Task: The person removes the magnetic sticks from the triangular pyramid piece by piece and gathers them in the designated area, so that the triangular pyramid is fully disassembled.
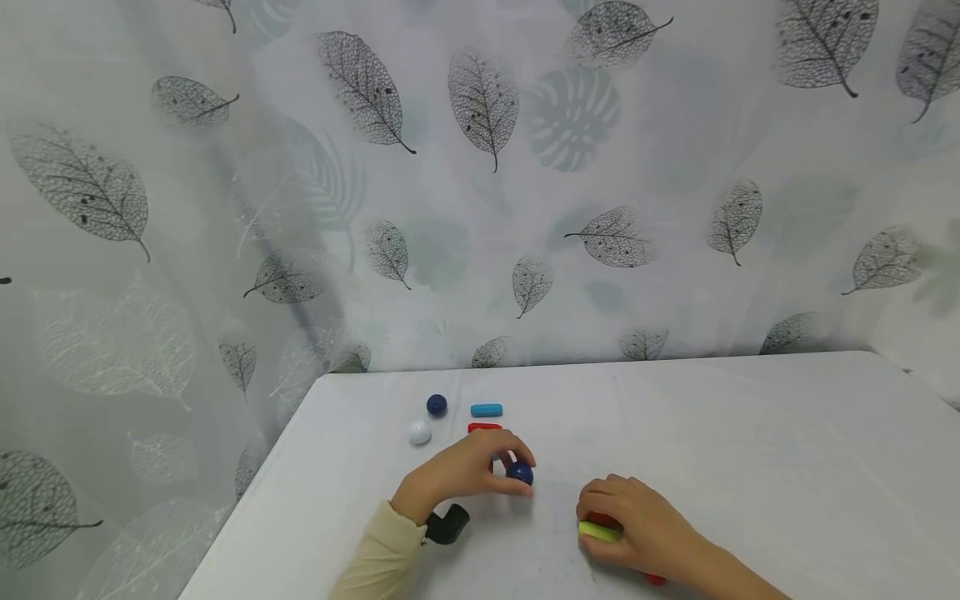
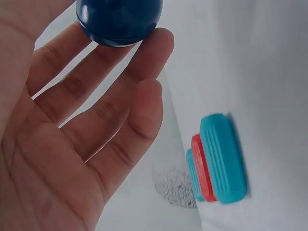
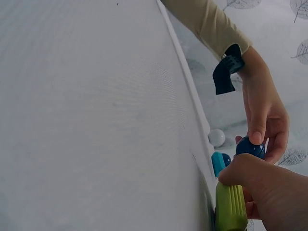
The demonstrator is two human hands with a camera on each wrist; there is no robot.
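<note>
My left hand (image 1: 467,468) pinches a glossy dark blue ball (image 1: 519,473) between thumb and fingertips. Close up in the left wrist view, the same ball (image 2: 119,19) sits at the fingertips, its top cut off by the frame. To the right, my right hand (image 1: 637,525) grips a yellow-green ribbed block (image 1: 599,532) low over the table. Just above that block, a bit of red (image 1: 603,519) shows between the fingers. The right wrist view has the thumb at the end of the yellow-green block (image 3: 231,207). A red piece (image 1: 655,578) peeks out beside the right wrist, mostly hidden.
Beyond the left hand lie a blue block (image 1: 487,410) and a red block (image 1: 484,427), partly covered by that hand. A white ball (image 1: 420,432) and another dark blue ball (image 1: 437,406) rest to their left. A leaf-patterned curtain (image 1: 465,208) hangs behind the white table (image 1: 750,450).
</note>
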